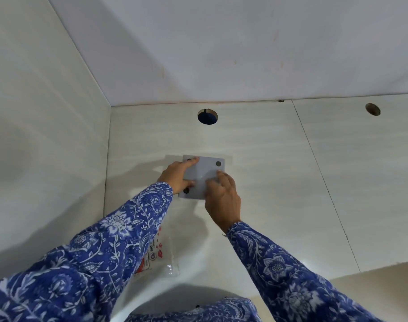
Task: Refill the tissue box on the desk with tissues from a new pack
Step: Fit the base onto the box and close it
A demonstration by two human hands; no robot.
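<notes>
A square grey tissue box (206,169) lies on the pale desk (279,182) with its underside up, showing round dark feet at the corners. My left hand (178,176) grips its left edge, thumb and fingers spread over the surface. My right hand (224,196) rests on the lower right part, fingertips pressing on the panel. Nearer to me, partly hidden under my left sleeve, lies a clear plastic tissue pack (162,252) with red print.
The desk sits in a corner with white walls on the left and at the back. Two round cable holes are in the desk: one (207,116) behind the box, another (372,109) at the far right. A seam (326,189) runs diagonally across the desktop.
</notes>
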